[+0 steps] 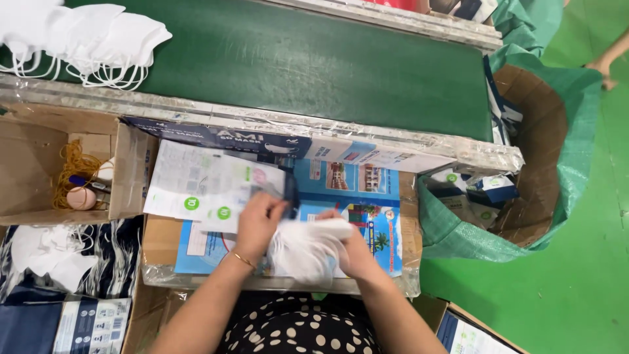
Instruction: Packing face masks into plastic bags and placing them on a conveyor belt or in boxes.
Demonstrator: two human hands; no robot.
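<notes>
Broad, flat green conveyor belt [314, 65] ran across the top, matte and scuffed. Below it sat a film-wrapped blue printed cardboard work board [367, 196]. Two hands met over it: left hand [259, 223] and right hand [350, 252] both gripped one soft, blurred white mask stack [304, 246]. Loose white masks [85, 39] lay piled far left on the belt.
</notes>
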